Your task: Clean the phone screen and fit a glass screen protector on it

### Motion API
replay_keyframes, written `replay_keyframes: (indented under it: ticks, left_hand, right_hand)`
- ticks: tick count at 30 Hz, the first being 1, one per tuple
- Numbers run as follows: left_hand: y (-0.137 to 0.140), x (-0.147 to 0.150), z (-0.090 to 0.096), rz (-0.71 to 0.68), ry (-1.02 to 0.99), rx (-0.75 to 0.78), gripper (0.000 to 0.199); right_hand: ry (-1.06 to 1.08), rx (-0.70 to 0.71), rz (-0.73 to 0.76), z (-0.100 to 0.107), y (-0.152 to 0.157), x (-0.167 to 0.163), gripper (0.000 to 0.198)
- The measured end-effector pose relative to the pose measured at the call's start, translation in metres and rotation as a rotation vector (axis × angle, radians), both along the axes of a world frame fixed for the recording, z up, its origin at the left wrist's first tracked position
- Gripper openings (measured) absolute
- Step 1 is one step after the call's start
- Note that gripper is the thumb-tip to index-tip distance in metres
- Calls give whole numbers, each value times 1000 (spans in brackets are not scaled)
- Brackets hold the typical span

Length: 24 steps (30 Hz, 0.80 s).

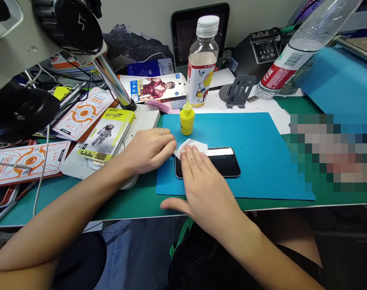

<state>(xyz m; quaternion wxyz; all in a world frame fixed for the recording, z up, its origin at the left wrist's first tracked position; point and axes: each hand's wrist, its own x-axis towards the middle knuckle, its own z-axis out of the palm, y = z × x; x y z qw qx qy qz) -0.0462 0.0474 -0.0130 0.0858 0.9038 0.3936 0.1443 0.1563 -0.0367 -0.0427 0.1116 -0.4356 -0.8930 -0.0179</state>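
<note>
A smartphone (224,163) with a dark, glossy screen lies on the blue mat (262,161). My right hand (203,187) rests on it, fingers stretched flat over a white wipe (198,145) and thumb held apart. The wipe covers the phone's upper left corner. Just left of the phone is my left hand (151,149), wearing a ring, its fingers curled closed with the tips by the wipe's left edge. Whether anything is inside those fingers is hidden. A small yellow bottle (187,121) with a thin nozzle stands upright behind the wipe.
A microscope (20,60) overhangs the left side, near a yellow battery box (106,135) and several screen packs (83,112). Behind the mat stand a drink bottle (203,64), a black folding stand (239,90) and a tilted water bottle (280,72). A blurred patch covers the right.
</note>
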Motion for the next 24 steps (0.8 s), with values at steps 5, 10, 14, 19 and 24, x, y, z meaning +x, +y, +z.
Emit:
replay_keyframes:
  ticks: [5, 10, 14, 19, 24]
  left_hand:
    - [2, 1, -5, -20, 111, 9, 36]
    - [2, 2, -8, -12, 104, 5, 30]
    - [0, 3, -6, 8, 125, -14, 31]
    - [0, 1, -5, 41, 153, -37, 31]
    - [0, 2, -6, 44, 162, -63, 34]
  right_hand:
    - [34, 13, 121, 0, -19, 25, 116]
    - [-22, 67, 9, 2, -10, 55, 98]
    - [3, 22, -57, 0, -1, 29, 111]
    - [64, -25, 19, -4, -15, 2, 117]
    - [44, -4, 106, 0, -30, 39, 101]
